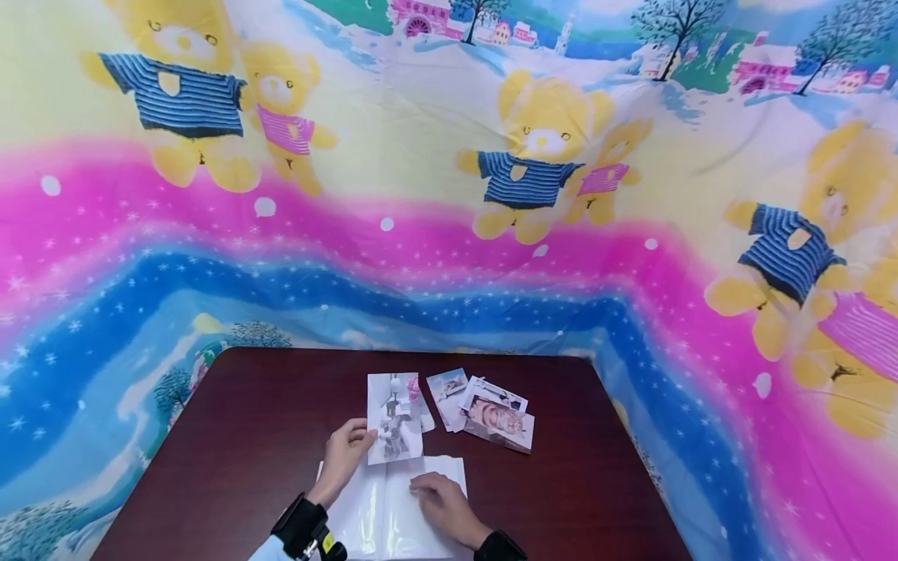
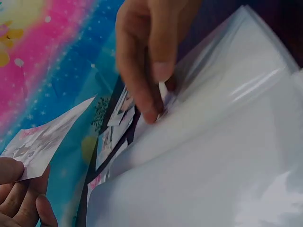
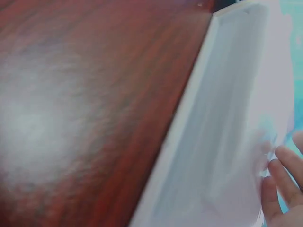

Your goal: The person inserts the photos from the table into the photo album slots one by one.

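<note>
My left hand (image 1: 344,458) pinches a photo print (image 1: 394,413) by its left edge, thumb on the front face, above the far edge of an open photo album (image 1: 361,510). In the left wrist view the print (image 2: 45,142) tilts upward between thumb and fingers. The album lies spread on the table, its white pages covered with glossy clear pockets (image 2: 227,90). Over the right-hand page is my right hand (image 1: 449,506), fingers loosely bent and pointing left. Its fingertips (image 3: 279,156) are right at the clear page film in the right wrist view.
Several loose photos (image 1: 498,421) overlap in a pile beyond the album, to the right. Another print (image 1: 426,417) shows partly behind the held one. The dark brown table (image 1: 281,405) meets a bear-patterned cloth (image 1: 421,257) at its back and sides.
</note>
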Action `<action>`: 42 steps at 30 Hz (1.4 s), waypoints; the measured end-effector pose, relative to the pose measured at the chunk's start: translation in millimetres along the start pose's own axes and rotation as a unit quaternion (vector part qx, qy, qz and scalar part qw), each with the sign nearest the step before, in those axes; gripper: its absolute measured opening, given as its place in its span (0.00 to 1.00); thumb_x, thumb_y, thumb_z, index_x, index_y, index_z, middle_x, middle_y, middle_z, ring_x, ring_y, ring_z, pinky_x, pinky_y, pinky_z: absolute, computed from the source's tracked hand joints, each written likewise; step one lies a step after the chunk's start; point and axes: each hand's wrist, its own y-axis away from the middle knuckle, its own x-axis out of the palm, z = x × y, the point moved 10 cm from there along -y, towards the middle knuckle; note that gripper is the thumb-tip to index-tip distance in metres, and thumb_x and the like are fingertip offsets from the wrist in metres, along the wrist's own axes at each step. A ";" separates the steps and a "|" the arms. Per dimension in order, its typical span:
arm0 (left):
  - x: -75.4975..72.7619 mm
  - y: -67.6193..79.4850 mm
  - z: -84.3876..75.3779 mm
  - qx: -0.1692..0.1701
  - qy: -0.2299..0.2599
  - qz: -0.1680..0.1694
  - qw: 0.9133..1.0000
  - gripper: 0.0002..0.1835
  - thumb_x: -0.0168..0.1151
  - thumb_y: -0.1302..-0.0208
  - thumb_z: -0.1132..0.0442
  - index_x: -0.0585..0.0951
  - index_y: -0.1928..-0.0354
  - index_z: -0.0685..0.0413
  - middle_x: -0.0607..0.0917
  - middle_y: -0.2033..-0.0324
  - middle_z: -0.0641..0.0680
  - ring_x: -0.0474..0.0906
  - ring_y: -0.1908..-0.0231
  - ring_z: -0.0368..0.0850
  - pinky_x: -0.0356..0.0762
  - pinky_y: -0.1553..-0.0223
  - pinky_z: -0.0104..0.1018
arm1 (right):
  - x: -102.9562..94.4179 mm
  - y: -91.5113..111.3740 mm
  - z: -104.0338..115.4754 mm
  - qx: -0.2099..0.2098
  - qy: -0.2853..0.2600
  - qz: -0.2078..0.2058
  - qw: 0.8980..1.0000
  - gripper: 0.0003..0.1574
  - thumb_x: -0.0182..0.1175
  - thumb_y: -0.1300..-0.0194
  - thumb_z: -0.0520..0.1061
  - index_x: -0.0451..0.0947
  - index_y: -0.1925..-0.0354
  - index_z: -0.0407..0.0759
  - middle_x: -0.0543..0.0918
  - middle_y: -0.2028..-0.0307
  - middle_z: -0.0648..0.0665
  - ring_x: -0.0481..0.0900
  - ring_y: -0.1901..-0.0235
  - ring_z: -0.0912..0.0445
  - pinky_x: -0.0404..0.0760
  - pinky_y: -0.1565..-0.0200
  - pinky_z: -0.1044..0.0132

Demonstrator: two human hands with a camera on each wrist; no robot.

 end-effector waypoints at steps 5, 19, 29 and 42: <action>-0.4 23.1 -8.4 -0.033 0.012 0.010 0.999 0.21 0.63 0.31 0.63 0.75 0.43 0.70 0.86 0.60 0.62 0.83 0.55 0.59 0.81 0.55 0.44 | -17.9 -11.6 6.5 0.119 -0.083 -0.023 0.989 0.13 0.47 0.27 0.29 0.77 0.51 0.25 0.84 0.60 0.32 0.82 0.59 0.41 0.81 0.56 0.62; 8.0 47.8 9.6 -0.050 0.013 0.016 0.999 0.17 0.66 0.36 0.68 0.78 0.50 0.73 0.87 0.66 0.61 0.85 0.64 0.50 0.80 0.63 0.32 | -17.1 -16.6 -12.5 0.277 -0.259 -0.046 0.924 0.18 0.58 0.31 0.34 0.70 0.50 0.19 0.83 0.65 0.40 0.80 0.65 0.58 0.81 0.62 0.67; -6.1 37.1 -1.3 -0.012 0.002 0.004 1.000 0.18 0.64 0.34 0.68 0.76 0.46 0.73 0.86 0.64 0.64 0.84 0.60 0.58 0.80 0.61 0.36 | 7.5 -2.9 -45.3 0.289 -0.276 -0.009 0.916 0.11 0.59 0.35 0.30 0.73 0.55 0.23 0.83 0.68 0.45 0.79 0.68 0.62 0.78 0.65 0.72; 11.7 39.6 -5.8 0.050 -0.066 0.017 0.996 0.14 0.66 0.37 0.68 0.79 0.51 0.67 0.85 0.67 0.56 0.82 0.66 0.49 0.79 0.63 0.37 | -6.9 -15.3 -57.6 0.265 -0.304 0.012 0.915 0.15 0.60 0.34 0.32 0.71 0.52 0.22 0.83 0.67 0.45 0.80 0.70 0.59 0.83 0.65 0.59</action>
